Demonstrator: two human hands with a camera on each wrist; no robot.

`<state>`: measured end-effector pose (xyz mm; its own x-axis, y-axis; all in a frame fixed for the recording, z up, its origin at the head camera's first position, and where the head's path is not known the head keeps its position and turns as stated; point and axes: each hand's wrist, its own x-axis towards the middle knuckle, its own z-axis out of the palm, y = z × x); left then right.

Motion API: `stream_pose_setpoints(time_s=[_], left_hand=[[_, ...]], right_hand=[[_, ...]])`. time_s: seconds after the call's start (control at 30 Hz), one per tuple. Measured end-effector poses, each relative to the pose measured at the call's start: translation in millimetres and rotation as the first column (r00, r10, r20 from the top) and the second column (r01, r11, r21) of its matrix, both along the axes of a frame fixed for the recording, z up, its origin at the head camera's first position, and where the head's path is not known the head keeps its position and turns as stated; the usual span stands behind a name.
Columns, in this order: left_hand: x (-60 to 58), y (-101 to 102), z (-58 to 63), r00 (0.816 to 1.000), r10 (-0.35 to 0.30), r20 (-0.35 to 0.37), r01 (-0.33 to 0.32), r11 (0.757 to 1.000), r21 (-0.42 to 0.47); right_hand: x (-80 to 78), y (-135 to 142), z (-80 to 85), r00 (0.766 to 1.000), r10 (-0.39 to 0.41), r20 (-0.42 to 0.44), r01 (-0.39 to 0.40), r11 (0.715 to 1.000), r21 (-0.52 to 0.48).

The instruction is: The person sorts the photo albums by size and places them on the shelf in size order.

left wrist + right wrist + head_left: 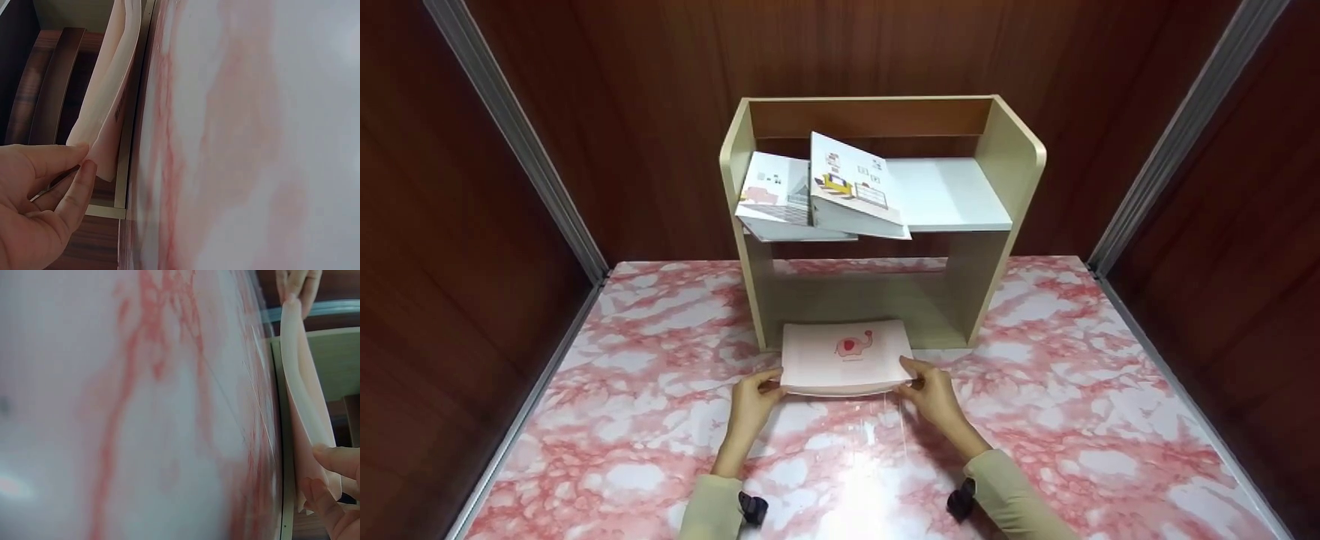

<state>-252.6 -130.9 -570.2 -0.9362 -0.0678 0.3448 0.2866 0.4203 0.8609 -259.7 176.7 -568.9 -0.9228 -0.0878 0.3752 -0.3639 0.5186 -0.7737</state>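
A thin pink softcover book [840, 360] with a red elephant on its cover is held up at the front of the lower shelf. My left hand [755, 397] pinches its near left corner between thumb and fingers. The near right corner is pinched by my right hand [934, 394]. In the left wrist view the book's edge [107, 107] sags in a curve between the hands. The right wrist view shows the right thumb and fingers [323, 492] on opposite faces of the book.
A small wooden bookshelf [997, 292] stands on the pink marbled table [645, 420]. Two thick white books, one plain-lying [776, 191] and one overlapping it at a tilt [855, 187], rest on the left of its white upper shelf [945, 191]. Dark wood panels [1222, 247] enclose the table.
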Motion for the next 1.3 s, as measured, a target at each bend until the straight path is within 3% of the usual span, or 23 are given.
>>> stream_pose_setpoints(time_s=[0.47,0.8,1.3], left_hand=[[-1.5,-1.6,-0.6,1.000,0.023,0.013,-0.022,1.000,-0.012],[-2.9,-5.3,1.2,0.999,-0.002,0.032,0.003,0.999,-0.042],[-5.8,-6.3,2.8,0.999,-0.005,0.034,0.007,0.999,-0.043]], right_hand=[[-2.9,-4.6,0.4,0.999,-0.023,-0.038,0.023,1.000,0.014],[-4.4,-3.4,2.6,0.999,0.034,0.011,-0.034,0.999,0.014],[-6.1,-3.0,1.9,0.998,0.041,-0.057,-0.036,0.996,0.076]])
